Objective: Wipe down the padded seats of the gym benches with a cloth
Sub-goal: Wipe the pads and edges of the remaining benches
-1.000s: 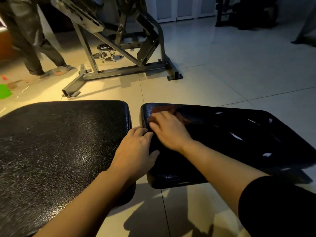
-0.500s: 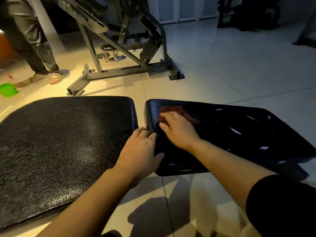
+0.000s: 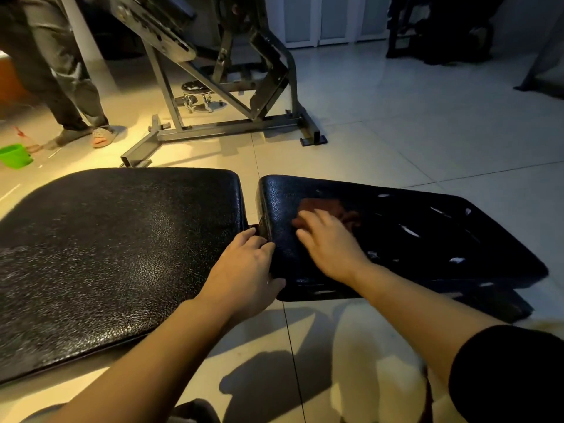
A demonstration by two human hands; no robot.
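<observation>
Lying on the smaller right-hand seat pad (image 3: pixel 396 239), toward its near-left part, is a brownish-red cloth (image 3: pixel 332 210), with the right hand (image 3: pixel 328 242) spread flat on top of it, fingers fairly straight and pressing down; the hand is blurred with motion. Half a second ago the hand and cloth sat close to the pad's left edge; now both lie a little further right along the pad, with more bare black vinyl showing between the fingers and that edge. The pad's surface is glossy, and several pale tears or scuffs show across its right half.

The left hand (image 3: pixel 247 270) rests at the near-left corner of this pad, fingers curled over its left edge into the narrow gap and thumb lying against the front side, holding the pad much as it did a moment ago. Across the gap, just beside it, lies the larger left pad (image 3: pixel 106 254), its grained black surface catching warm light.

Beyond the pads, on the pale tiled floor (image 3: pixel 396 132), stands a grey steel machine frame (image 3: pixel 219 117). To the far left a second person's legs (image 3: pixel 61 87) in dark trousers and sandals are in view; they now stand nearer the frame than before, and a green tub (image 3: pixel 15 155) sits by the left edge.
</observation>
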